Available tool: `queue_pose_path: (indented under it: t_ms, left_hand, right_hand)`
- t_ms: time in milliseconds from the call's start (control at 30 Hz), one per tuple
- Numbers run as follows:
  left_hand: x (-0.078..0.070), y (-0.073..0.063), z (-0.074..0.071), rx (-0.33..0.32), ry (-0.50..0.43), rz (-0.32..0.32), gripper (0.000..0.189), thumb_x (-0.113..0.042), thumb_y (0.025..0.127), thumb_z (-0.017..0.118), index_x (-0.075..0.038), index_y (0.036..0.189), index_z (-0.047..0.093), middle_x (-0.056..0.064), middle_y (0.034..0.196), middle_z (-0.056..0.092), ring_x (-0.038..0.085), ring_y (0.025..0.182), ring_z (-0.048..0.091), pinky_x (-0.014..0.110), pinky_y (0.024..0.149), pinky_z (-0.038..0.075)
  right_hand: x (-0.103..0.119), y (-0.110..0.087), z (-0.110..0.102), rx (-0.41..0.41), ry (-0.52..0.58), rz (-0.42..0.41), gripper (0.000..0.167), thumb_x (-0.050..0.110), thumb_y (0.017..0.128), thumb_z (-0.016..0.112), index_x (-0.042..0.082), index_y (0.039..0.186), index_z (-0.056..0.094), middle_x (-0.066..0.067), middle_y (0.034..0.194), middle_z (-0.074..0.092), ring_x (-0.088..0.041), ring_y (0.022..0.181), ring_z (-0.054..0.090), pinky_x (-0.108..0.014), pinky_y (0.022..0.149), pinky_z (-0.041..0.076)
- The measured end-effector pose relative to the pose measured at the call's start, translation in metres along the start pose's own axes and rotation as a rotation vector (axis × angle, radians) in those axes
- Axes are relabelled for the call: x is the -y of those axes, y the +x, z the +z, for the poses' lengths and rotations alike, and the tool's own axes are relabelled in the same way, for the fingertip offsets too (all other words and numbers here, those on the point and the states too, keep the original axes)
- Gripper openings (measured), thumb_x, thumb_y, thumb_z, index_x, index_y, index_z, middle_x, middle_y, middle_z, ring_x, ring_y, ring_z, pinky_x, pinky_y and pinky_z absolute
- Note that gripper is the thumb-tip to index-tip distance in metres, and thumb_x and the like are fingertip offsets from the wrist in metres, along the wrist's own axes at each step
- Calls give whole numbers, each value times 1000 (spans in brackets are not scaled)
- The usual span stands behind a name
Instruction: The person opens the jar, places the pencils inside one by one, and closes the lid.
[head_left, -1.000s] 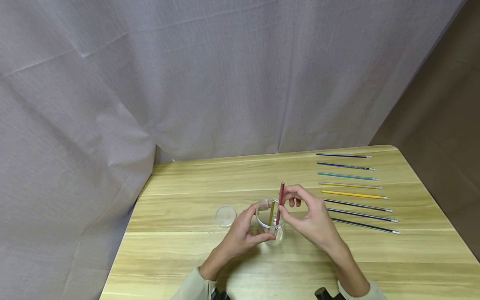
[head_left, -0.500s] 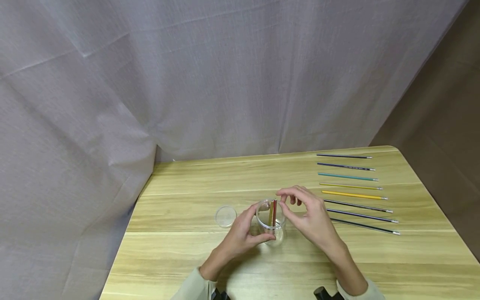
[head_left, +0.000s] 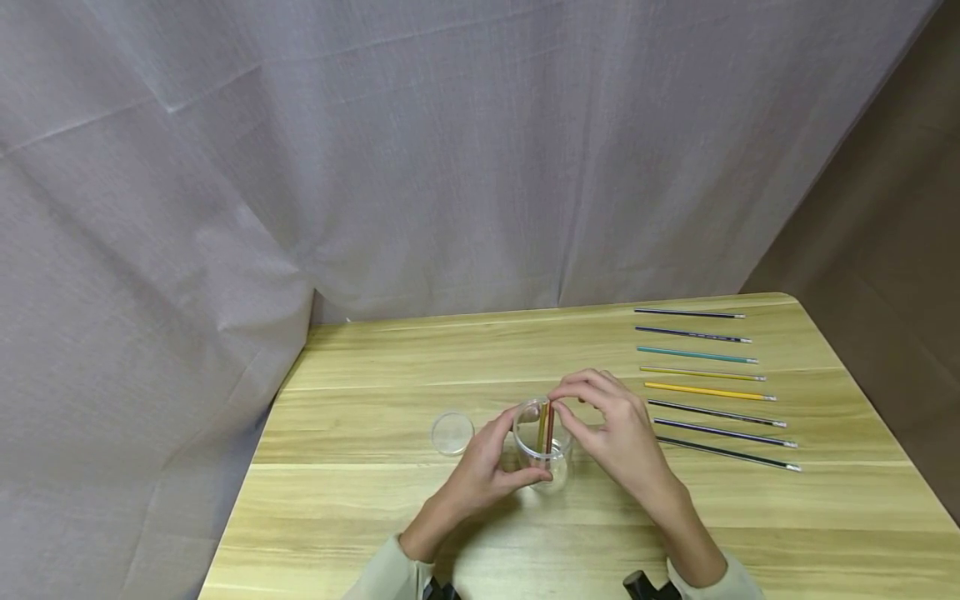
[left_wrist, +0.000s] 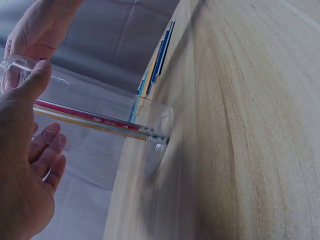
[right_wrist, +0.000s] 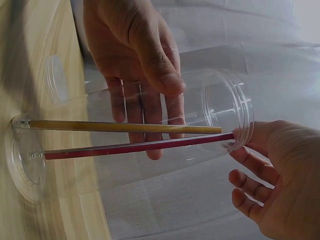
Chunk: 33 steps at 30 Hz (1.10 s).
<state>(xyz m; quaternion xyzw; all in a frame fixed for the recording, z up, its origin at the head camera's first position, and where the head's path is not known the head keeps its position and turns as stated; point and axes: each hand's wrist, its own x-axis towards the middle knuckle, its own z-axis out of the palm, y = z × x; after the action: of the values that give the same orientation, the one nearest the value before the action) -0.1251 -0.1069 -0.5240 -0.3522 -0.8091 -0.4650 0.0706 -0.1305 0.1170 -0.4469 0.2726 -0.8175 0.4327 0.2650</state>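
A tall clear plastic jar (right_wrist: 150,175) stands upright on the table, its mouth uncovered. My left hand (head_left: 491,462) holds it round the side, thumb in front and fingers behind. Inside lean a red pencil (right_wrist: 135,147) and a yellow pencil (right_wrist: 125,126), eraser ends down on the jar's bottom. At the rim, my right hand (head_left: 618,429) pinches the upper end of the red pencil between thumb and index finger. The other right fingers are loosely bent outside the jar, as the right wrist view shows.
A round clear lid (head_left: 452,433) lies left of the jar. To the right, several pencils lie in a spaced column, including a teal pencil (head_left: 697,355) and an orange-yellow pencil (head_left: 708,392). A grey curtain (head_left: 450,167) hangs behind the wooden table (head_left: 360,500).
The red pencil has gone down into the jar beside the yellow one. My right fingers came off it, then moved left and back onto its top end. The left hand stayed in place.
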Motion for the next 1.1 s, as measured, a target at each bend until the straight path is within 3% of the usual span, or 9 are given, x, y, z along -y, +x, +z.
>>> queue_pose_path:
  t_ms: [467, 700, 1100]
  left_hand:
    - [0, 0, 1, -6, 8, -4, 94, -23, 81, 95, -12, 159, 42, 8, 146, 63, 33, 132, 62, 43, 116, 48]
    - [-1, 0, 0, -14, 23, -4, 93, -24, 81, 95, -11, 157, 44, 6, 144, 64, 32, 130, 63, 41, 114, 50]
    - [-1, 1, 1, -8, 17, 19, 94, -23, 81, 95, -12, 157, 42, 6, 143, 64, 33, 128, 64, 47, 110, 54]
  right_hand:
    - [0, 0, -3, -18, 11, -18, 32, -11, 76, 87, 13, 96, 81, 6, 98, 79, -16, 89, 68, -11, 87, 52]
    - [0, 1, -6, -13, 50, -11, 28, -8, 78, 85, 16, 92, 80, 7, 96, 79, -16, 88, 66, -18, 80, 53]
    - [-1, -1, -2, 31, -42, -28, 21, -4, 77, 90, 12, 88, 82, 4, 101, 74, -15, 93, 62, -11, 80, 47]
